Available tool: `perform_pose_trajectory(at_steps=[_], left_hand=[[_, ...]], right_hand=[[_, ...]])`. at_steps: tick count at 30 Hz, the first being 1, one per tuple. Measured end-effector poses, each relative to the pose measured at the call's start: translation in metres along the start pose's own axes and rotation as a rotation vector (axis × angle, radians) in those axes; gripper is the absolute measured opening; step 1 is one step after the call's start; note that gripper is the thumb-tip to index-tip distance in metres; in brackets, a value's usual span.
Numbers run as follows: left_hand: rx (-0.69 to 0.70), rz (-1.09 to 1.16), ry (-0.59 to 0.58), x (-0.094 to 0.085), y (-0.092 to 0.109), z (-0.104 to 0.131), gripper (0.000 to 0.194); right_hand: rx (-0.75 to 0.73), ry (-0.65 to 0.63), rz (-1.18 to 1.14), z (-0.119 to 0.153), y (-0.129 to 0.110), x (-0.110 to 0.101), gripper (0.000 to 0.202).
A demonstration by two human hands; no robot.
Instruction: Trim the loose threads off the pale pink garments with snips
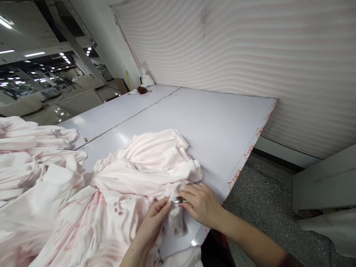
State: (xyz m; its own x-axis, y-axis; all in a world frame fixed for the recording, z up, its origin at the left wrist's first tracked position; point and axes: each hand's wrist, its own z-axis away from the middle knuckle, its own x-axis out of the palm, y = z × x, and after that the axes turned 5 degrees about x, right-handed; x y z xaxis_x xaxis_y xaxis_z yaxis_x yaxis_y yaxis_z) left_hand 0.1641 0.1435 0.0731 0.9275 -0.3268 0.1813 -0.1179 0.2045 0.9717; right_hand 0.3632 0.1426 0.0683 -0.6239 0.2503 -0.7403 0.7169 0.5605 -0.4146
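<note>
Near the table's front edge, my right hand (200,203) is closed around a small pair of thread snips (177,200). Their shiny metal blades point left, toward the fingertips of my other hand. My left hand (155,218) pinches the edge of a pale pink garment (139,167) just beside the blades. Gathered cuffs of this soft fabric lie above my hands. Dark paw-like spots and a red-pink print mark the cloth to the left. Whether a thread sits between the blades is too small to tell.
More pale pink garments (36,148) are heaped on the left of the white table (217,126). A dark reddish bundle (142,89) and a white plastic bag (147,78) lie at the far corner. Striped pink-white fabric (250,44) hangs behind. Speckled floor (261,193) shows at right.
</note>
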Motion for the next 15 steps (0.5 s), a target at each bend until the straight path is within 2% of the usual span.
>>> perform_pose_trajectory(at_steps=[6, 10, 13, 15], left_hand=[[-0.005, 0.005, -0.005, -0.0004, 0.0017, -0.0016, 0.037], [-0.003, -0.017, -0.037, 0.0016, 0.0056, 0.0002, 0.04], [0.006, -0.029, -0.075, 0.0029, 0.0057, 0.0008, 0.044], [0.012, -0.037, -0.057, 0.0035, 0.0044, 0.0, 0.04]], right_hand=[[-0.002, -0.021, -0.026, -0.0004, 0.0035, -0.003, 0.019], [0.053, -0.008, -0.056, -0.0007, 0.0064, -0.0058, 0.011], [0.095, -0.029, -0.151, -0.0024, 0.0048, -0.0085, 0.02], [0.089, -0.025, -0.198, -0.0046, 0.0023, -0.0063, 0.031]])
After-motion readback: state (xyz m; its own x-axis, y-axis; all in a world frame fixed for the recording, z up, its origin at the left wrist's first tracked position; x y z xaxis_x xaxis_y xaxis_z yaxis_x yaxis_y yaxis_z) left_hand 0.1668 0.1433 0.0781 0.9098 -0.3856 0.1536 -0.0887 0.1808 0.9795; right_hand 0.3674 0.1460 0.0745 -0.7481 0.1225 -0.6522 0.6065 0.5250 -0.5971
